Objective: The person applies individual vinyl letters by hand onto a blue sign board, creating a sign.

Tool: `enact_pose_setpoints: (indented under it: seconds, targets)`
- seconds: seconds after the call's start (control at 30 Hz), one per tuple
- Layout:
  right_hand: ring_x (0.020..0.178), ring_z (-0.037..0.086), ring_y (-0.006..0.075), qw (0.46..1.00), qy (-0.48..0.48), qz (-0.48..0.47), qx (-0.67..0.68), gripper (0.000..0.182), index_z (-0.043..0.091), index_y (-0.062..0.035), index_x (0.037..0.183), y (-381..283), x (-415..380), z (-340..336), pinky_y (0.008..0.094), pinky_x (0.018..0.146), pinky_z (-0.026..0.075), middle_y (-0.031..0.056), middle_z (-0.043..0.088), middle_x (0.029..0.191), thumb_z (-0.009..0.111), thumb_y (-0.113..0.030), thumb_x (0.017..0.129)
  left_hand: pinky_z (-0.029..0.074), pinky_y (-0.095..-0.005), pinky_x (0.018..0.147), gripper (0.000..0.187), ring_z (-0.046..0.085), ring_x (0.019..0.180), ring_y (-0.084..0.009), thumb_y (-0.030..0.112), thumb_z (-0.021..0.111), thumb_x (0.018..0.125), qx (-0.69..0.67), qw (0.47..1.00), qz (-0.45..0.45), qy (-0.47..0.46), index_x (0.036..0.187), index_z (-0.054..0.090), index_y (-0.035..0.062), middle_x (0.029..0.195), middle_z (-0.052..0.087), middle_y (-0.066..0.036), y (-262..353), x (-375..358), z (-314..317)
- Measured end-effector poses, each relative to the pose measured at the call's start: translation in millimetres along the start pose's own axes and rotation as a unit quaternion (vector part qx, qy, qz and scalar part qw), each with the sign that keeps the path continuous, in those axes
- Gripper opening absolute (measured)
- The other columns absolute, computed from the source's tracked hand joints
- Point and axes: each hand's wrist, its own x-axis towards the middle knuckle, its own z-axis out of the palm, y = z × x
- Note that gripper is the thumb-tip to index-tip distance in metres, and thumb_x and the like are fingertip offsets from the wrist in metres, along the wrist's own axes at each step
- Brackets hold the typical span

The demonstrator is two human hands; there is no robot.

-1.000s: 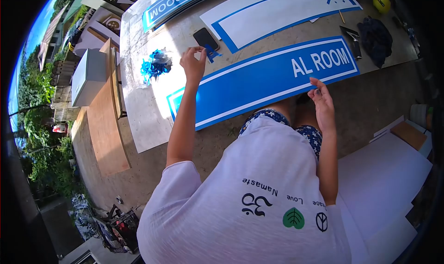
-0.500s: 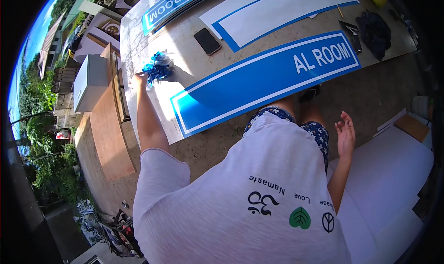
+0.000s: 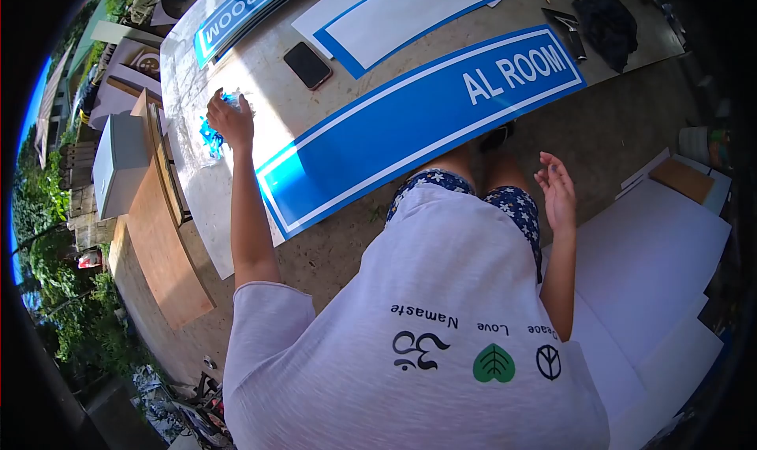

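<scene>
My left hand [image 3: 230, 122] reaches over a crumpled heap of blue and clear film scraps [image 3: 211, 138] at the near left of the table. Its fingers are bent but apart, with scraps showing beside and between them; a firm grip on them is not visible. My right hand [image 3: 558, 194] hangs in the air off the table's near side, holding nothing, its fingers loosely curled and apart. To the right of the scraps lies a long blue sign [image 3: 410, 119] with a white border and the white letters "AL ROOM".
On the table [image 3: 185, 146] lie a phone [image 3: 307, 65], a white panel with blue edging [image 3: 394, 16], another blue sign [image 3: 244, 13], a black-bladed tool [image 3: 572, 34] and a dark crumpled bag [image 3: 605, 29]. White sheets [image 3: 639, 269] stand low at right; a wooden board [image 3: 162, 253] is at left.
My left hand has moved from the left side of the scraps to over them, and the heap has shifted slightly left. The view has turned a little; my right hand stays empty.
</scene>
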Motion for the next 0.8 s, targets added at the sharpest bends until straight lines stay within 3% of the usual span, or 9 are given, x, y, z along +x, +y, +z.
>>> enact_pose_setpoints:
  seconds: [0.17, 0.33, 0.43, 0.57, 0.8]
  targets:
    - [0.094, 0.052, 0.0073, 0.993, -0.052, 0.026, -0.106, 0.029, 0.056, -0.0037, 0.123, 13.0, 7.3, 27.1, 0.0244, 0.09, 0.042, 0.0011, 0.057, 0.118, 0.052, -0.019, 0.099, 0.031, -0.0454, 0.105, 0.055, 0.043, 0.121, -0.0329, 0.019, 0.069, 0.081, -0.108, 0.982, 0.073, -0.133, 0.129, 0.045, 0.0081, 0.127, 0.047, -0.014, 119.9, -24.0, 53.8]
    - [0.088, 0.053, 0.009, 0.958, -0.09, -0.049, -0.27, 0.02, 0.064, -0.0026, 0.11, 27.1, 19.1, 57.8, 0.0236, 0.083, 0.044, 0.0035, 0.053, 0.11, 0.058, -0.007, 0.092, 0.031, -0.0447, 0.106, 0.054, 0.039, 0.123, -0.0336, 0.023, 0.068, 0.083, -0.194, 0.959, 0.132, -0.161, 0.13, 0.045, 0.0107, 0.128, 0.045, -0.012, 201.9, -25.8, 110.3]
    - [0.085, 0.052, 0.0122, 0.928, -0.106, -0.066, -0.351, 0.02, 0.065, -0.0054, 0.108, 22.7, 30.7, 82.2, 0.0265, 0.078, 0.047, 0.0044, 0.051, 0.111, 0.061, -0.004, 0.088, 0.031, -0.0454, 0.107, 0.055, 0.037, 0.125, -0.0353, 0.024, 0.067, 0.085, -0.182, 0.964, 0.126, -0.15, 0.132, 0.042, 0.01, 0.131, 0.044, -0.013, 226.9, -17.8, 140.6]
    - [0.095, 0.055, 0.0221, 0.875, -0.095, -0.171, -0.443, 0.017, 0.064, -0.0065, 0.103, 26.3, 67.4, 107.7, 0.0328, 0.081, 0.048, 0.0085, 0.05, 0.11, 0.063, -0.006, 0.086, 0.03, -0.0464, 0.107, 0.052, 0.036, 0.124, -0.0355, 0.027, 0.064, 0.086, -0.192, 0.965, 0.11, -0.138, 0.13, 0.044, 0.0084, 0.129, 0.043, -0.015, 227.0, -17.6, 170.0]
    - [0.089, 0.055, 0.024, 0.872, -0.012, -0.238, -0.428, 0.013, 0.06, -0.0002, 0.101, 43.1, 146.5, 154.4, 0.0343, 0.079, 0.049, 0.0129, 0.047, 0.107, 0.062, -0.005, 0.089, 0.028, -0.0463, 0.107, 0.052, 0.039, 0.121, -0.035, 0.033, 0.06, 0.089, -0.182, 0.965, 0.092, -0.166, 0.13, 0.043, 0.0059, 0.128, 0.044, -0.016, 227.7, -13.6, 168.9]
